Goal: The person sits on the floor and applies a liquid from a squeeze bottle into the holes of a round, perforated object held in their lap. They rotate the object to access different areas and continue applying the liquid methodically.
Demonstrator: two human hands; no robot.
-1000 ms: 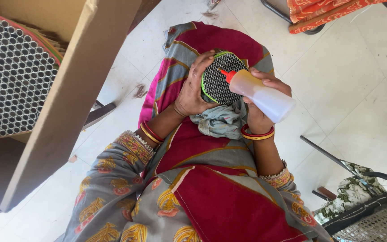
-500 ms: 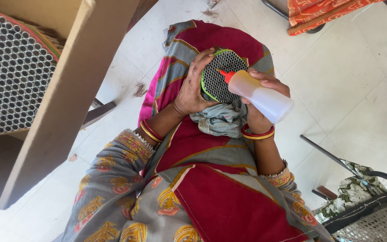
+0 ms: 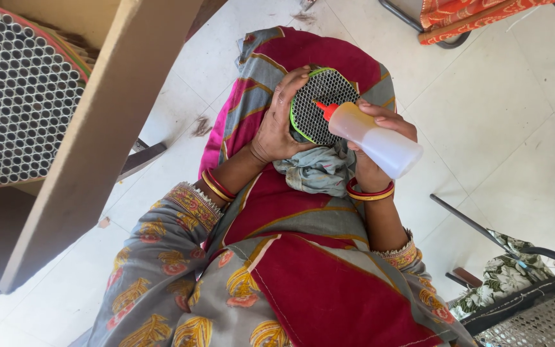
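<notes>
Bottle [image 3: 380, 142], contents unseen, nozzle on left-held tube bundle [image 3: 321, 103].

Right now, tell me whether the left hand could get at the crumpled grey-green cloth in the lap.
Probably not freely. The left hand is occupied gripping the round honeycomb-mesh piece with the green rim. The crumpled grey-green cloth lies just beneath it with nothing between, so only letting go would allow it.

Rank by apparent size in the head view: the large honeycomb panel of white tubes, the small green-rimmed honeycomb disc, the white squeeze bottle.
1. Large honeycomb panel of white tubes, nearer the camera.
2-3. Green-rimmed honeycomb disc and white squeeze bottle: too alike to rank.
</notes>
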